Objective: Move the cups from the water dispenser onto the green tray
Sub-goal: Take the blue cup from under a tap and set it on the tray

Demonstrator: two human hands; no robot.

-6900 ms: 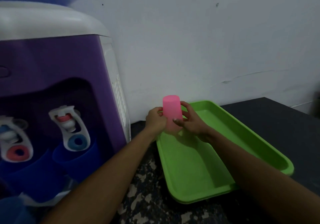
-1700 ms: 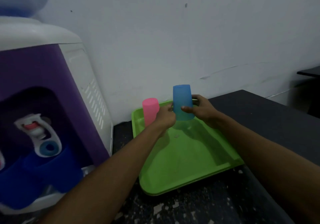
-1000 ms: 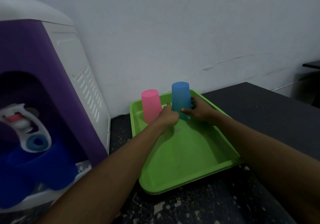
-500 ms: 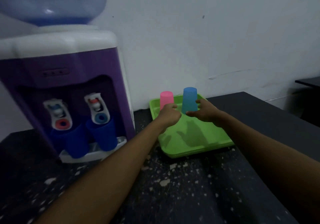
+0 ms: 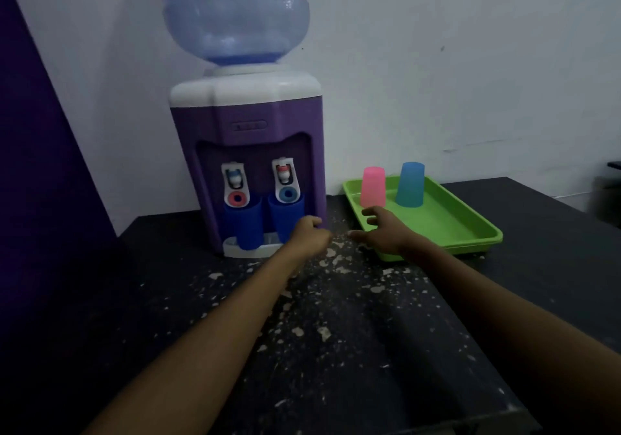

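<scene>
A person's two bare arms reach forward over a dark, paint-speckled countertop (image 5: pixel 336 350). Against the white wall stands a purple and white tabletop water dispenser (image 5: pixel 248 152) topped by a clear blue water bottle (image 5: pixel 232 11).

The task looks about half done. Two cups already stand upside down, side by side but apart, at the far end of the shallow bright green plastic tray (image 5: pixel 470 229): a translucent pink plastic cup (image 5: pixel 373 186) on the left and a translucent light blue plastic cup (image 5: pixel 410 184) on the right. The rest of the tray is bare.

Two dark blue plastic cups remain at the dispenser, one under the left tap (image 5: pixel 243 223) and one under the right tap (image 5: pixel 285 214), both on the white drip ledge (image 5: pixel 248 249). Whether they hold water cannot be told in the dim light.

The left hand (image 5: pixel 309 238) sits just beside the right-hand dark blue cup, fingers loosely curled and holding nothing; whether it touches the cup is unclear. The right hand (image 5: pixel 379 233) hovers over the tray's near corner, fingers spread wide and empty.
</scene>
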